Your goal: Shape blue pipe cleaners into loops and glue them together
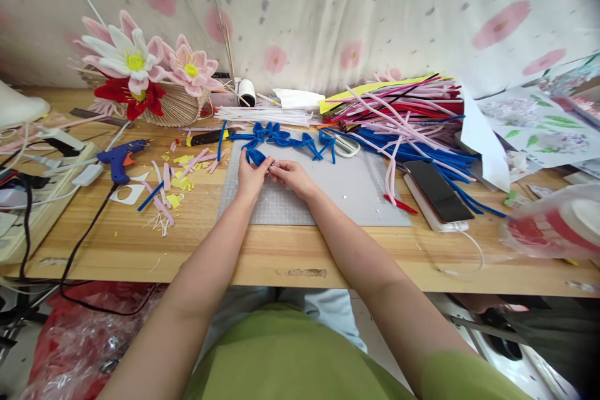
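Observation:
My left hand (252,176) and my right hand (291,175) meet over the grey cutting mat (342,194), both pinching a blue pipe cleaner (255,156) bent into a loop. More bent blue pipe cleaner shapes (281,136) lie along the mat's far edge. A big heap of pink, red, blue and black pipe cleaners (403,115) lies to the right of them.
A blue glue gun (122,156) and pink and yellow scraps (180,175) lie left of the mat. Pipe-cleaner flowers (140,69) sit in a basket at the back left. A phone (435,190) rests on a white box at right. Scissors (344,145) lie by the heap.

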Available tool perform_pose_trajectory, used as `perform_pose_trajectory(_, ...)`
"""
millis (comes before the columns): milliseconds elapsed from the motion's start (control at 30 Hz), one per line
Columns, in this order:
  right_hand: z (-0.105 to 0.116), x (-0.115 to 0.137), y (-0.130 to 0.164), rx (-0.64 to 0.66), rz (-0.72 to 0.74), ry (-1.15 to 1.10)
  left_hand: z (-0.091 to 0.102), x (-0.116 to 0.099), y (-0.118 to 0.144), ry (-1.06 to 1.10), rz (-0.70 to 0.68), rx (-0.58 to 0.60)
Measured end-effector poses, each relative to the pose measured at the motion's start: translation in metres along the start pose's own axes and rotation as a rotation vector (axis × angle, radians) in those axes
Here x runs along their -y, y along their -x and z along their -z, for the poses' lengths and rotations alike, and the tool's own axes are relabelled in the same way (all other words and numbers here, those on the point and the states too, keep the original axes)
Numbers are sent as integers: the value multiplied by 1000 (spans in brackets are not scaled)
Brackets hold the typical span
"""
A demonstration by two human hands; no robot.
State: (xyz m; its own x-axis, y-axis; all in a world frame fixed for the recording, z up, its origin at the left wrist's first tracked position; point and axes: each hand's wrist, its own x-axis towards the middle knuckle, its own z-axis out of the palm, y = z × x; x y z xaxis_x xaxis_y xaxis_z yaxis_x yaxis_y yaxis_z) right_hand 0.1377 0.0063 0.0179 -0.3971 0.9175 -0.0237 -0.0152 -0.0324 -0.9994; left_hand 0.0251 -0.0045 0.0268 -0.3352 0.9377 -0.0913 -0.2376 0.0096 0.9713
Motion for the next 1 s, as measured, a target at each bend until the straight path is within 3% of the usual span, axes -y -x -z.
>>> perform_pose_trajectory(100, -4, 1, 0, -27, 7, -106, -1, -3, 3, 68, 53, 28)
perform_pose_trajectory(333, -17, 8, 4, -63, 104, -220, 0, -11, 1, 400, 297, 237)
perform_pose_trajectory(567, -14, 7, 6, -61, 175, -117, 2, -18, -1, 352, 424, 321)
perform_pose_trajectory(667, -13, 5, 3, -48, 192, 17, 3, -14, -1, 295, 363, 293)
perform_pose_trajectory(833, -13, -1, -1, 50, 174, 208, 5, -6, -8, 125, 100, 22)
perform_pose_trajectory(900, -11, -3, -1, 7, 167, 244, 9, -5, -11, 22, 26, 25)
perform_pose_trajectory(1000, -4, -5, -1, -163, 133, 201, 14, -7, -13, -127, 24, 149)
